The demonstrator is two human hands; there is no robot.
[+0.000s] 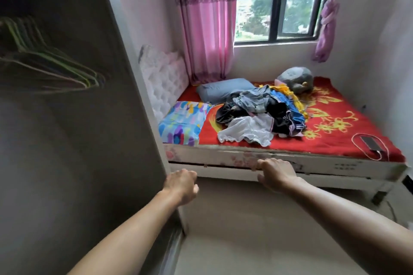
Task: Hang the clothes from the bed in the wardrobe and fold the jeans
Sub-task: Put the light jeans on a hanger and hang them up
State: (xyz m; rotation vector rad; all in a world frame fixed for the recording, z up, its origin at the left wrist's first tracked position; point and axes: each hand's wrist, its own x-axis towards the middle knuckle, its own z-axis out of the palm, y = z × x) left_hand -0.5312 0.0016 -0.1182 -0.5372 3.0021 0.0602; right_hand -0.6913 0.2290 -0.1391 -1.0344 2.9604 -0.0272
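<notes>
Head view: on the far left stands the open wardrobe (67,118), with a bunch of bare hangers (44,60) on its rail, blurred. The left hand (182,185) is raised right at the front edge of the wardrobe's side wall, back toward the camera, fingers loosely curled with nothing seen in them; whether it touches the wall cannot be told. The right hand (276,176) is held out in front of the bed's front rail, fingers relaxed and slightly spread, holding nothing.

The bed (312,163) carries a red blanket with yellow flowers. A bright patterned pillow (183,123) lies at its front left corner, and a blue pillow (223,90) is behind it toward the back edge. The pile of clothes (263,109) sits about mid-bed: a white garment (245,131) nearest the front edge, dark, blue and yellow pieces behind, and a faded denim-looking piece (252,98) on top. A grey bag (295,80) rests near the back edge. A phone (371,143), with a white cable looped round it, lies by the front right corner. Small dark marks (345,165) on the front rail are too blurred to read
</notes>
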